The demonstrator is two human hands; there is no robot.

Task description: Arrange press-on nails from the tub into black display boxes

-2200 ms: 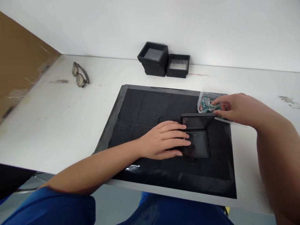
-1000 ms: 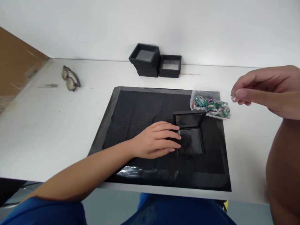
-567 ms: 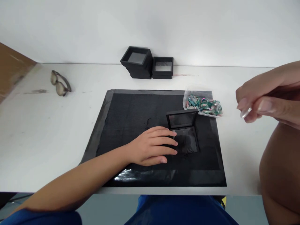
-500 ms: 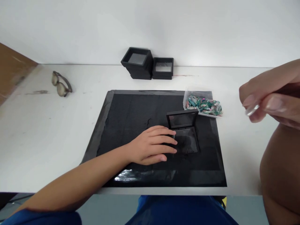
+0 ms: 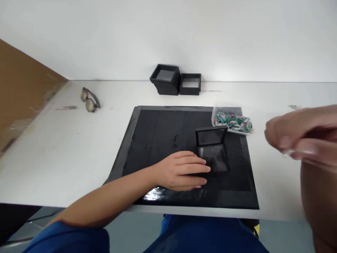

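Observation:
A small black hinged case (image 5: pixel 213 150) lies with its lid up on a black mat (image 5: pixel 158 133). My left hand (image 5: pixel 181 171) rests flat on the mat, its fingertips touching the case's left edge. My right hand (image 5: pixel 300 135) is raised close to the camera at the right, blurred, with thumb and fingers pinched on a small pale shiny item that I cannot identify. A clear bag of small green and pink pieces (image 5: pixel 233 121) lies on the mat's far right corner, just behind the case.
Two black square boxes (image 5: pixel 176 79) stand against the back wall. A pair of glasses (image 5: pixel 89 99) lies on the white table (image 5: pixel 65 151) at the left. A brown board (image 5: pixel 21 95) borders the left side. The table's front edge runs near my lap.
My right hand left the bag, rose toward the camera pinching a small shiny item, and now sits lower. My left hand stayed by the case. The camera view shifted.

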